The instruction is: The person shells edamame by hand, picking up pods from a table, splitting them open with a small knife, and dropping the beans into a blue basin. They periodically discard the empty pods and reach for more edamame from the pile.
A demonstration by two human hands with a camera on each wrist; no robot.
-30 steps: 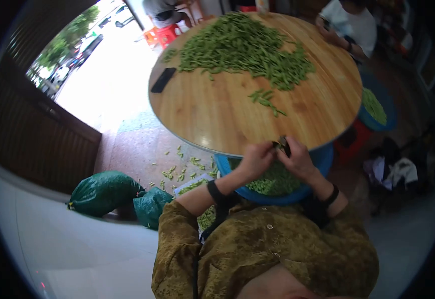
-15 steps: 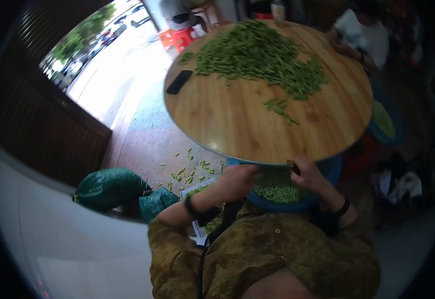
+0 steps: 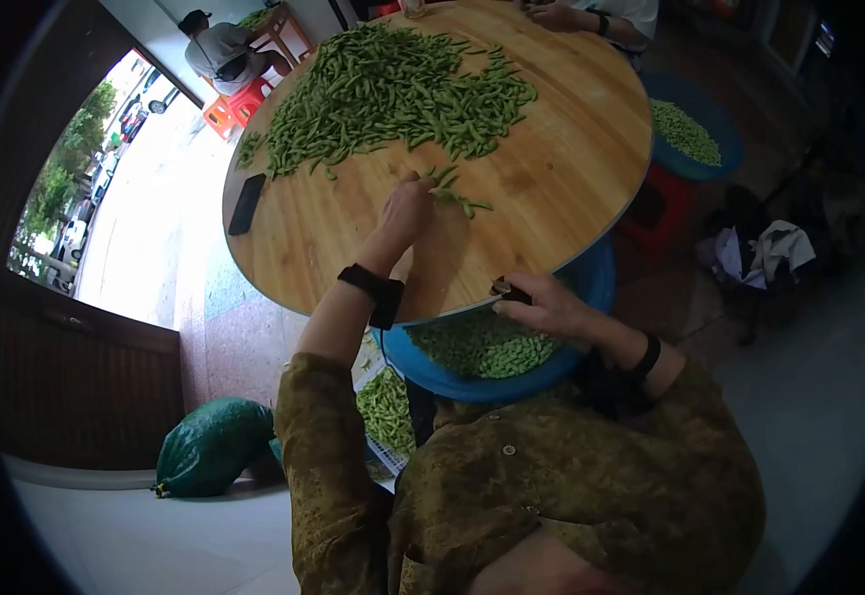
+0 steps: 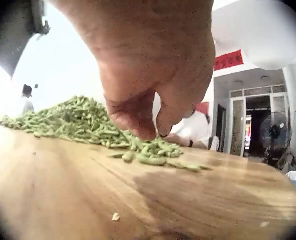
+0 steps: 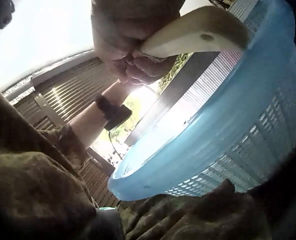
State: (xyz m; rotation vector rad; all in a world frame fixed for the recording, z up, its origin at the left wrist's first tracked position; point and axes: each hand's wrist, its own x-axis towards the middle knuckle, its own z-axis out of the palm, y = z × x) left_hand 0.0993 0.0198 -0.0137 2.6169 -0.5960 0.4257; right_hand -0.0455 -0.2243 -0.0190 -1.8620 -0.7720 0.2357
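Left hand (image 3: 408, 210): fingers bent down at 1 small cluster of green pods (image 3: 467, 207) on the round wooden table (image 3: 323, 238); cannot tell whether they pinch a pod. Larger pod heap (image 3: 373, 94) lies just beyond. Right hand (image 3: 549, 305) grips 1 pale-handled tool (image 5: 203, 32) above the blue basket (image 3: 452, 385).

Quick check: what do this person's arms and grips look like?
Mottled olive-brown sleeves stop short of a black band on each wrist; the left band carries a dark boxy unit with a thin cable. The left grip and right grip are gloveless.
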